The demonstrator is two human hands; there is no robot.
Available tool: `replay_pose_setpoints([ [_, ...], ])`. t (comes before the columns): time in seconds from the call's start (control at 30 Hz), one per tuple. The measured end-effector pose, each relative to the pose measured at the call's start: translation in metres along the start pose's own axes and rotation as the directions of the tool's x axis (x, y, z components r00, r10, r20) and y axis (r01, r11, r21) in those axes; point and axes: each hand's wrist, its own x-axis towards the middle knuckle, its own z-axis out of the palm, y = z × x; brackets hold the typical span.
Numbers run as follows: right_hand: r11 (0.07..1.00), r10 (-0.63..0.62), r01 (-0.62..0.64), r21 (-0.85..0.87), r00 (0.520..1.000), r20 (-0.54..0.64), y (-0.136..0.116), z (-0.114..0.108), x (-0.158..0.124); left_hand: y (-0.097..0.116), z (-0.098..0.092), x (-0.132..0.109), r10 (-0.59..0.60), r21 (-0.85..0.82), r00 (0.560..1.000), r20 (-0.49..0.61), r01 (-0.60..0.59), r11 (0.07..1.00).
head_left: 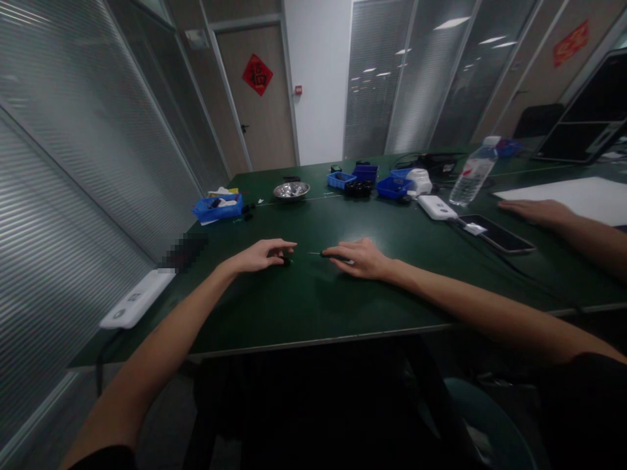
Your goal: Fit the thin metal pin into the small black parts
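My right hand [360, 258] rests low over the green table [294, 307], its fingers closed around the dark handle of a screwdriver [322, 254]. The thin metal shaft points left, toward my other hand. Across a short gap, my left hand [264, 254] has its thumb and lower fingers closed on a small black part [287, 260], while the index finger stretches forward. Most of that part is hidden by the fingers, so its kind does not show. The screwdriver tip and the black part are apart.
Beyond my hands stand a metal bowl [292, 190], a blue bin [218, 207] at left and more blue bins [392, 187] at right. A water bottle [474, 171], white power bank [437, 207] and phone [497, 234] lie rightward, near another person's hand [536, 212].
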Motion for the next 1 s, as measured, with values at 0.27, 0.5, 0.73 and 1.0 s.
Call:
replay_pose_setpoints([
  [0.27, 1.0, -0.005, 0.005, -0.002, 1.0, -0.006, -0.001, -0.001, 0.001, 0.005, 0.005, 0.004, 0.021, 0.174, 1.0, -0.022, -0.017, 0.985],
  [0.5, 1.0, -0.006, 0.006, 0.014, 1.0, -0.008, -0.002, -0.001, 0.001, -0.056, -0.024, -0.012, -0.131, 0.258, 0.943, -0.305, 0.215, 0.942],
  [0.73, 1.0, -0.019, 0.019, 0.017, 1.0, 0.002, 0.0, -0.001, 0.001, -0.102, -0.051, -0.033, -0.412, 0.099, 0.594, -0.691, 0.643, 0.76],
  [1.0, 1.0, -0.01, 0.01, 0.022, 1.0, 0.007, -0.003, -0.003, 0.003, -0.121, -0.058, -0.041, -0.443, 0.054, 0.472, -0.763, 0.728, 0.683],
])
